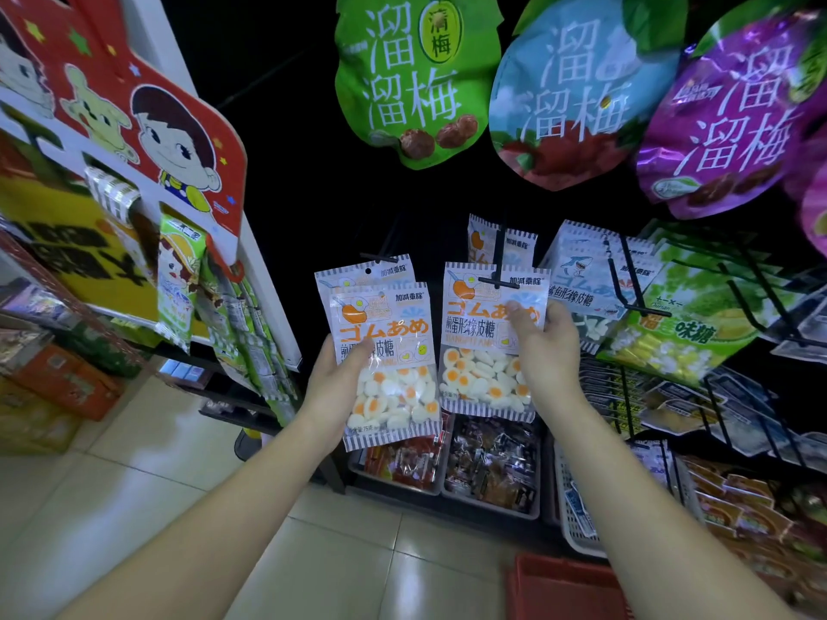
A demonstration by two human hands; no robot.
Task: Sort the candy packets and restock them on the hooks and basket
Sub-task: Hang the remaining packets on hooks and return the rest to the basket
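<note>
The egg candy packet (385,351) sits mid-frame, its left edge gripped by the left hand (338,378). At its 3 o'clock a second egg packet (481,364) hangs on a hook (496,281), its right edge pinched by the right hand (548,346). Bins (492,510) of sweets lie at 6 o'clock.

Left hand (333,378) holds egg-candy packet (389,373); right hand (546,346) pinches second packet (481,351) on hook (510,281).
</note>
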